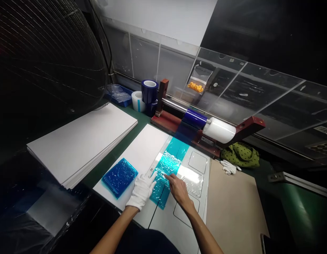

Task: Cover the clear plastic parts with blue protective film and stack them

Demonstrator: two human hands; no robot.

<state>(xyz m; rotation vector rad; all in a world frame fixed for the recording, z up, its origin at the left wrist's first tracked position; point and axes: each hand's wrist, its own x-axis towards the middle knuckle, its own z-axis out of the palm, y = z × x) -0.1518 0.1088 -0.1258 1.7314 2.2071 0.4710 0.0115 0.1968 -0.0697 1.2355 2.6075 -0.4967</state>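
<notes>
Now, left grip: the gloved left hand [142,190] is lying open, its white cotton fingers stretching toward the crinkled blue film [165,173] and holding nothing.
Right grip: the bare right hand [179,190] is open and gripping nothing, its index finger [166,175] pressing on the film.
Film: it is lying across a white panel [142,151] at lower centre, running up toward a blue film roll [194,118].
Beside the hands: a folded blue film pack [119,177] is resting on the panel, left of the gloved hand.
Upper centre: the roll is sitting on a red-framed dispenser [248,127] beside a white roller [218,129].
Left: a stack of white boards [81,141] is lying on the green bench [134,118].
Right: a tan cardboard sheet [232,208] is lying near spare white gloves [228,167].
</notes>
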